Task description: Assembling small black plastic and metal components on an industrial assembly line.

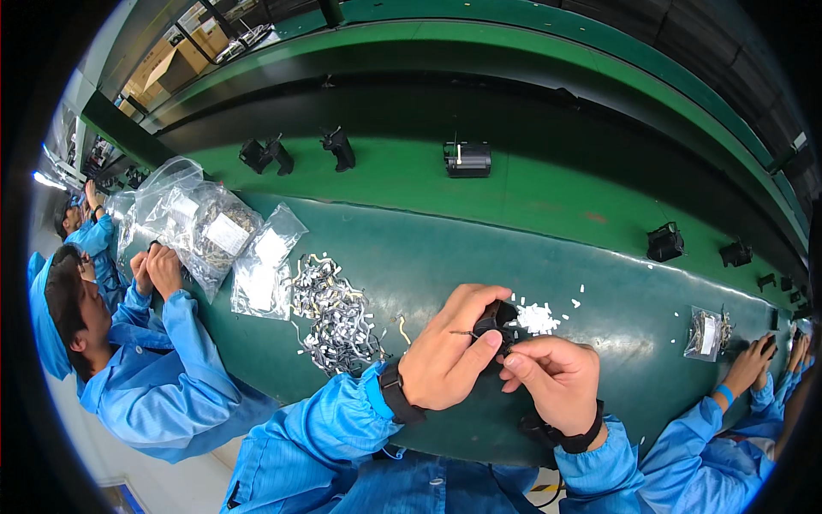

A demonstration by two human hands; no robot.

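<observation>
My left hand [449,351] grips a small black plastic part [495,320] just above the dark green bench [514,265], thumb pressed against its side. A thin metal clip sticks out left of that thumb. My right hand [556,377] pinches at the same part from the right with thumb and forefinger. A little heap of white plastic bits [537,318] lies right behind the part. Left of my hands sits a loose pile of small metal clips [336,319]. Both wrists wear black bands over blue sleeves.
Clear bags of parts [210,227] lie at the left, where a person in blue [145,360] works. Another person's hands [753,364] and a small bag [705,334] are at the right. Black assemblies [467,159] ride the green conveyor behind the bench.
</observation>
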